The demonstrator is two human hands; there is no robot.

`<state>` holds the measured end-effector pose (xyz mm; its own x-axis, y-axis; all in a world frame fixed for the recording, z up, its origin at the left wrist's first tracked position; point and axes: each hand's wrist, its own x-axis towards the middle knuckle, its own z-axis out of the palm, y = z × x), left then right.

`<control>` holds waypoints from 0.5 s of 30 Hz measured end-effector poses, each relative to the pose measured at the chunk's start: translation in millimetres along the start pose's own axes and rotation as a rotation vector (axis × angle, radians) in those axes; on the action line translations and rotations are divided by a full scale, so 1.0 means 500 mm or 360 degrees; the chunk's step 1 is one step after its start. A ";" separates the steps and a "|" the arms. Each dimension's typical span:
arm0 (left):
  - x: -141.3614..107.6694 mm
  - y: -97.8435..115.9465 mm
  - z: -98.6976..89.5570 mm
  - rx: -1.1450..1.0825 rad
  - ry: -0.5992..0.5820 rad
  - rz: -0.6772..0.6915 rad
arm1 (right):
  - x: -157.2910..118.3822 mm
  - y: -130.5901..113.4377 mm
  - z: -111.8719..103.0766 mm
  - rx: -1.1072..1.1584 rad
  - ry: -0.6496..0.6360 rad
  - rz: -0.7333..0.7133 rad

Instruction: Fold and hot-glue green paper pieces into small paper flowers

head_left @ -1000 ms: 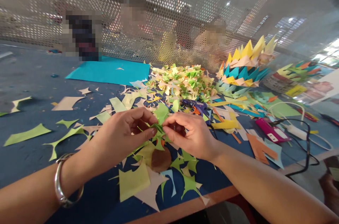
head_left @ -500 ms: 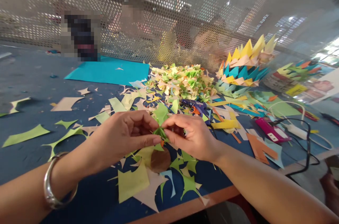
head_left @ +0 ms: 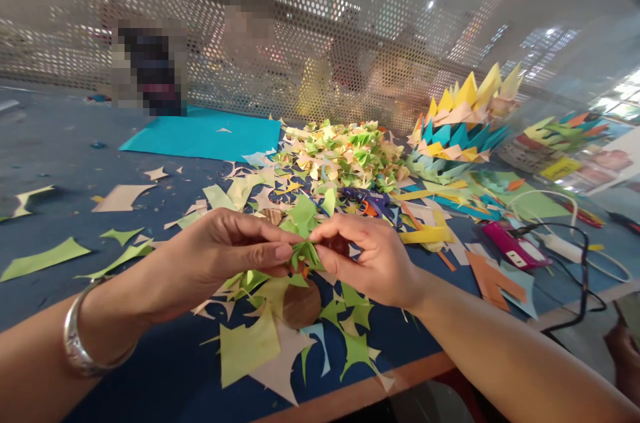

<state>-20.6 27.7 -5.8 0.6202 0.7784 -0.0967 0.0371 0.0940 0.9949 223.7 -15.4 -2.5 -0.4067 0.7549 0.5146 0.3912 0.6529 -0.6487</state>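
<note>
Between my hands is a small folded green paper piece (head_left: 304, 253), with its pleats fanned out. My left hand (head_left: 240, 246) pinches it from the left between thumb and fingers. From the other side my right hand (head_left: 365, 256) grips its edge with thumb and forefinger. Under the hands, a brown round disc (head_left: 301, 303) lies among green and yellow paper scraps (head_left: 249, 346). Just beyond the fingers lies a green paper sheet scrap (head_left: 301, 215).
A heap of folded paper pieces (head_left: 345, 153) rises behind my hands, near a purple glue gun (head_left: 367, 199). A blue sheet (head_left: 205, 133) lies back left. Layered paper crowns (head_left: 463, 123) stand back right. A pink power strip (head_left: 515, 246) with cables is at right, before a perforated screen (head_left: 300, 29).
My left hand has shifted slightly left and its fingers lie straighter. More of the green piece's pleats show between the hands. My right hand has hardly moved.
</note>
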 end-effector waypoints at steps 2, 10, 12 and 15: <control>0.000 0.000 -0.002 0.0049 -0.0023 0.0016 | 0.000 0.000 -0.001 -0.0026 0.0004 -0.0009; -0.003 0.015 0.015 0.0348 0.0006 0.0174 | 0.001 0.002 0.003 -0.0061 -0.0016 -0.0120; -0.003 0.012 0.017 0.0485 0.0052 0.0253 | 0.002 0.003 0.004 -0.0071 -0.0024 -0.0193; -0.003 0.004 0.015 0.0665 0.0103 0.0294 | 0.001 0.005 0.004 -0.0103 -0.0046 -0.0266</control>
<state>-15.3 22.1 -3.5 0.5965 0.7970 0.0948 0.2515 -0.2977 0.9209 222.6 -13.6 -5.0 -0.4935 0.6342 0.5951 0.3680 0.7723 -0.5178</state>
